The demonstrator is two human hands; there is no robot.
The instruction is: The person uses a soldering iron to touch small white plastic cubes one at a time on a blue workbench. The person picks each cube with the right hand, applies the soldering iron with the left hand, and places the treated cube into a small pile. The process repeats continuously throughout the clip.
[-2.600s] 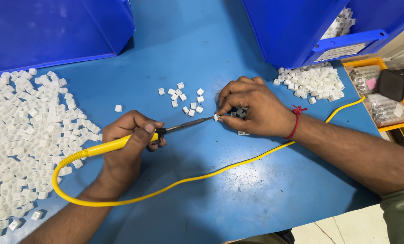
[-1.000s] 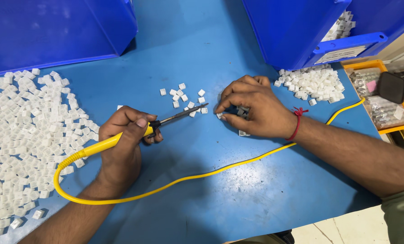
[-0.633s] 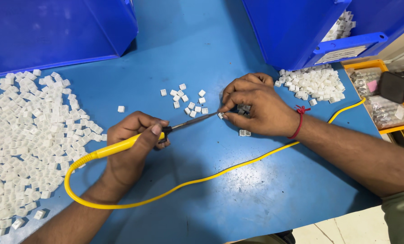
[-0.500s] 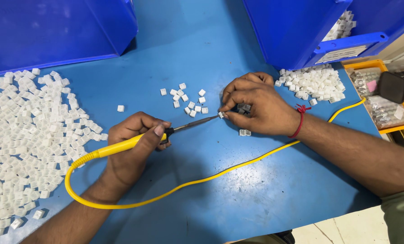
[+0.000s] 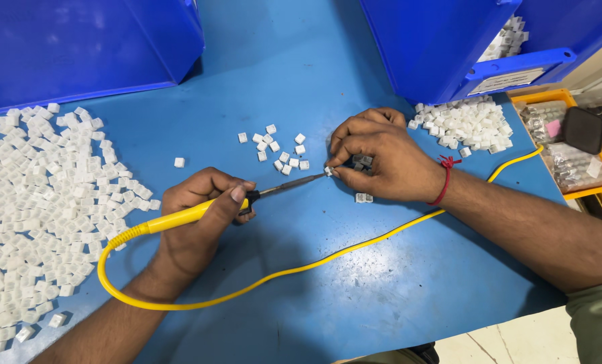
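Left hand point(image 5: 203, 216) grips a yellow soldering iron point(image 5: 200, 212), its tip touching a small white part point(image 5: 328, 171) pinched in the right hand point(image 5: 382, 158) above a blue table point(image 5: 301, 81).

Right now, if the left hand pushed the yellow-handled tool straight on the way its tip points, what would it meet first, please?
The small white piece pinched in the right hand's fingers; the soldering tool's tip appears to be touching it already, though depth is uncertain.
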